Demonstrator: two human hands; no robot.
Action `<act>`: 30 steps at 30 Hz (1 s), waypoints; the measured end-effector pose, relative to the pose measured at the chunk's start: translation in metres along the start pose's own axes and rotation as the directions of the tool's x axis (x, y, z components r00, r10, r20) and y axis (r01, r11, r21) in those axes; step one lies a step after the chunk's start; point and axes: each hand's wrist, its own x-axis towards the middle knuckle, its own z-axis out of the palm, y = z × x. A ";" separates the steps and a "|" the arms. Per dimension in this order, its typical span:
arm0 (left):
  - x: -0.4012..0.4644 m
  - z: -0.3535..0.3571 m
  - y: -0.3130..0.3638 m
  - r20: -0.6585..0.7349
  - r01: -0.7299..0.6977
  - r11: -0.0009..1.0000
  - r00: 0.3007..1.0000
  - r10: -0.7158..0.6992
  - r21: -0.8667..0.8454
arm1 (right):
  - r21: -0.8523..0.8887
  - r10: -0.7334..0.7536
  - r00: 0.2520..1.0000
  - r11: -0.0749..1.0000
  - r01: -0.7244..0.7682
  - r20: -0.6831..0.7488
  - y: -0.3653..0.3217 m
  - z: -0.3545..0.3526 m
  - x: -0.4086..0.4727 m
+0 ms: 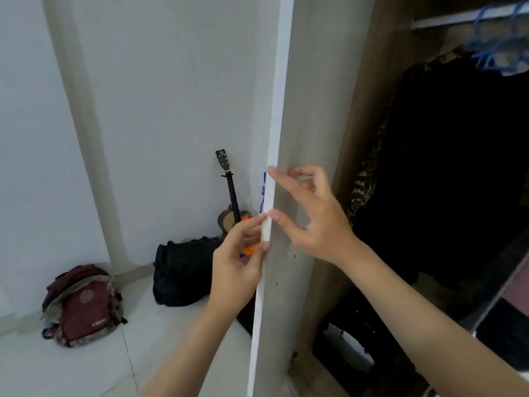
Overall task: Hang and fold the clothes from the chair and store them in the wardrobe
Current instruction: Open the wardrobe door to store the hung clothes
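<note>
Fingertips of left hand [239,263] and right hand [312,216] pinch the open wardrobe door [297,116] edge beside an illegible blue sticker [262,196], dark clothes [446,167] hanging inside.

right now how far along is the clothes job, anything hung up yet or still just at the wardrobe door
Done: dark clothes already hang inside the wardrobe on blue hangers, though whether they came from the chair can't be told. In hand: no garment; the left hand and right hand both hold the edge of the open wardrobe door. Left: the chair is out of view, so the remaining hanging and folding can't be judged.
</note>
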 end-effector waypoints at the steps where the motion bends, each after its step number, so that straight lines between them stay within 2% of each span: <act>1: -0.009 0.012 0.003 0.035 -0.024 1.000 0.999 0.025 -0.017 | -0.022 0.015 1.000 1.000 -0.015 -0.009 0.002 -0.014 -0.008; 5: -0.036 0.067 0.010 0.175 -0.117 0.993 0.977 0.121 -0.034 | -0.190 0.043 0.998 0.980 -0.053 -0.054 0.010 -0.075 -0.047; 9: -0.065 0.129 0.011 0.241 -0.097 0.993 0.964 0.111 -0.070 | -0.304 0.162 0.982 0.935 -0.184 -0.098 0.020 -0.137 -0.092; 12: -0.076 0.174 0.000 0.359 -0.126 0.991 0.923 0.135 -0.048 | -0.427 0.281 0.950 0.849 -0.312 -0.135 0.032 -0.174 -0.117; 14: -0.078 0.204 -0.007 0.426 -0.174 0.985 0.891 0.159 -0.003 | -0.554 0.332 0.930 0.750 -0.362 -0.158 0.041 -0.194 -0.129; 16: -0.078 0.231 -0.015 0.494 -0.213 0.977 0.850 0.185 0.001 | -0.676 0.423 0.887 0.600 -0.429 -0.188 0.052 -0.209 -0.140; 18: -0.078 0.258 -0.028 0.581 -0.277 0.961 0.779 0.238 -0.021 | -0.749 0.504 0.832 0.455 -0.482 -0.229 0.067 -0.218 -0.151; 20: -0.074 0.283 -0.046 0.653 -0.366 0.930 0.697 0.295 -0.030 | -0.779 0.545 0.795 0.364 -0.511 -0.267 0.086 -0.224 -0.159; 25: -0.044 0.326 -0.083 0.694 -0.622 0.782 0.581 0.425 0.041 | -0.794 0.570 0.740 0.232 -0.563 -0.358 0.128 -0.238 -0.165; 30: -0.011 0.355 -0.106 0.711 -0.756 0.652 0.487 0.507 0.053 | -0.802 0.569 0.709 0.138 -0.581 -0.416 0.153 -0.245 -0.166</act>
